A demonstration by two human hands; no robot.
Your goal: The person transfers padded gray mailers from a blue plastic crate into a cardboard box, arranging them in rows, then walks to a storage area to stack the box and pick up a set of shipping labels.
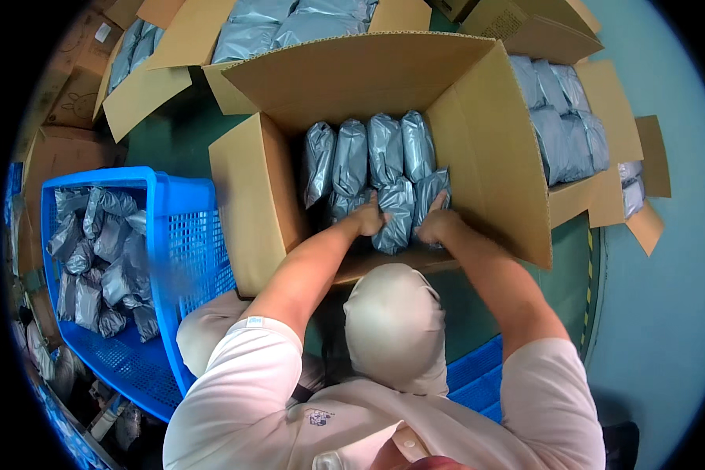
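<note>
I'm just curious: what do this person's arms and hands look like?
The left hand and right hand are bare, without visible gloves or wristwear. The forearms are bare below short, pale cream sleeves; the left cuff has a small white tag.

Green floor (pixel 160 147), yellow-black tape (pixel 588 290), pale blue wall (pixel 658 321)

Left hand (pixel 368 218) partly hides a grey packet (pixel 342 206); upper edge crops a far carton (pixel 401 16).

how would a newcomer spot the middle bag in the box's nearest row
Find the big open cardboard box in the picture's middle. Look inside its lower half. There, the middle silver-grey bag lies between the left hand and right hand, which partly cover its neighbours.
</note>
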